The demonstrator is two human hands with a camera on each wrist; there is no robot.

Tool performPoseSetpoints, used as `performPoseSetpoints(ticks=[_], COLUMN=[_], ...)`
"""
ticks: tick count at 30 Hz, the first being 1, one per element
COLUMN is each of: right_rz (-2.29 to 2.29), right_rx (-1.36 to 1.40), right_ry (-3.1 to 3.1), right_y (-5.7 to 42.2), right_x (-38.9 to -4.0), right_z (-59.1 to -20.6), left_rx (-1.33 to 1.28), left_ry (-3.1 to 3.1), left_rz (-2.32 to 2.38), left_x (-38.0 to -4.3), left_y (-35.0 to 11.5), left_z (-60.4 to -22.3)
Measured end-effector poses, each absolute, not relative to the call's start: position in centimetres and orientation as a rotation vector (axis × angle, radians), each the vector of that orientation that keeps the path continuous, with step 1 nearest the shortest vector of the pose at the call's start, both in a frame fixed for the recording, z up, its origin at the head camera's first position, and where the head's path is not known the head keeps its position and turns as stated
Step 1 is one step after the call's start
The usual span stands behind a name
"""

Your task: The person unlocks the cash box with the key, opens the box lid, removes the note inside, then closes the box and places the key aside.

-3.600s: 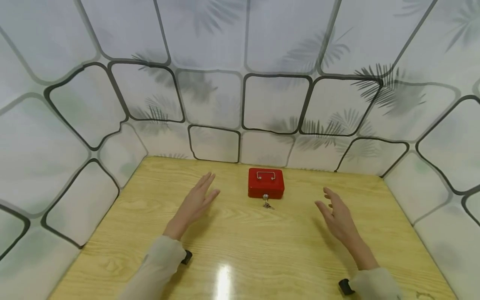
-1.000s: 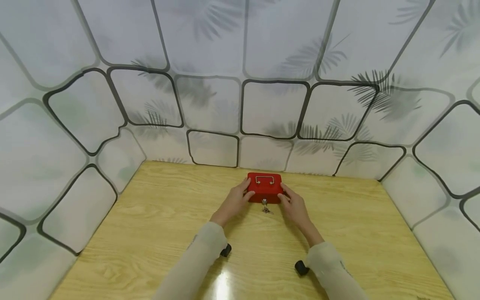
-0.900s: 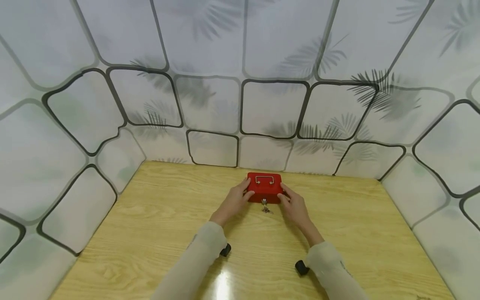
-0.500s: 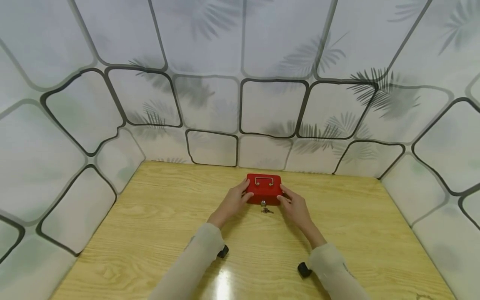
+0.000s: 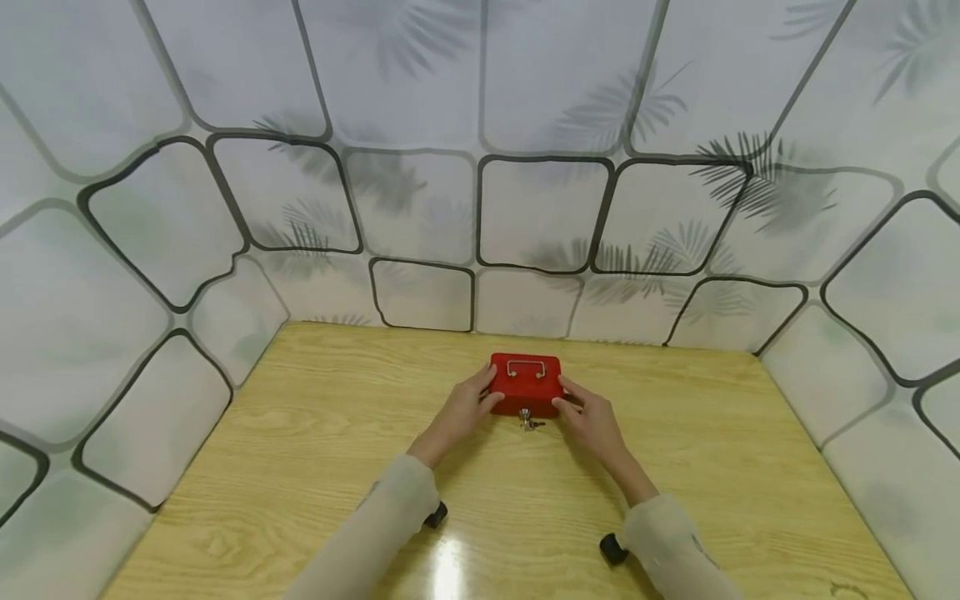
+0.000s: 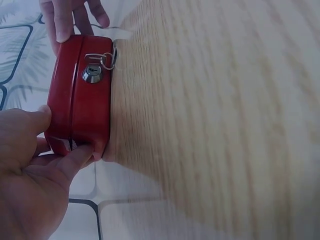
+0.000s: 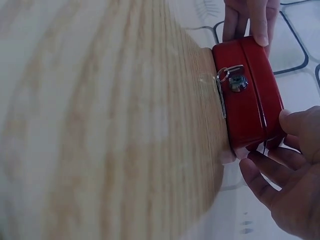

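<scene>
A small red cash box with a wire handle on its lid sits on the wooden table, lid down. From the silver lock on its front, keys on a ring hang to the tabletop. My left hand grips the box's left end, thumb at the front corner and fingers along the side. At the opposite end my right hand holds it the same way, its thumb on the front edge. Both wrist views show the fingertips against the box's ends, some tucked under the lid's seam.
Pale wood-grain table spreads around the box on all sides. Behind it and at both sides rise white walls printed with dark outlines and leaf shapes. Black wrist devices sit at the cuffs.
Both hands came inward from apart to hold the box's two ends. Over the last second, box and hands have shifted slightly toward the person.
</scene>
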State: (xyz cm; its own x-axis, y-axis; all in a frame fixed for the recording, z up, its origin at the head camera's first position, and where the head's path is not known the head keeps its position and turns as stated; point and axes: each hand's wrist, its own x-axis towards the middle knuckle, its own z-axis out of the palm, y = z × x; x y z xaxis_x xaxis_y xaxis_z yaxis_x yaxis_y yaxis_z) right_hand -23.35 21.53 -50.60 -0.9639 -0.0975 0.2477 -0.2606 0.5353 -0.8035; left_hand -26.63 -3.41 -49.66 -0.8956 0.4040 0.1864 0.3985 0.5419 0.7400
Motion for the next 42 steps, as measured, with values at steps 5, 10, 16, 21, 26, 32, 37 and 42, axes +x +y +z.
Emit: performPoseSetpoints(ticks=[5, 10, 16, 21, 26, 32, 37, 42], right_rz=[1.385, 1.368, 1.364, 1.328, 1.330, 1.309, 1.326, 1.326], right_rx=[0.299, 0.300, 0.300, 0.308, 0.330, 0.347, 0.333, 0.324], right_ry=[-2.624, -2.629, -2.618, -2.619, -2.604, -2.593, -2.592, -2.591], right_y=[21.5, 21.4, 21.2, 21.1, 21.1, 21.0, 20.9, 20.8], right_x=[-22.7, -22.1, -21.5, -21.0, -20.6, -20.1, -19.5, -19.0], right_z=[-50.5, -50.4, -50.4, -50.4, -50.5, -50.6, -50.6, -50.5], left_rx=[0.726, 0.743, 0.736, 0.753, 0.777, 0.776, 0.773, 0.781], left_ry=[2.738, 2.727, 2.700, 2.719, 2.725, 2.727, 2.716, 2.722], left_rz=[1.345, 1.355, 1.395, 1.378, 1.389, 1.403, 1.394, 1.380], left_x=[-26.1, -25.5, -24.7, -24.1, -23.6, -23.0, -22.6, -22.3], left_y=[-3.7, -4.0, -4.3, -4.4, -4.5, -4.6, -4.7, -4.9], left_z=[-49.8, -49.7, -49.5, -49.5, -49.5, -49.8, -49.9, -49.7])
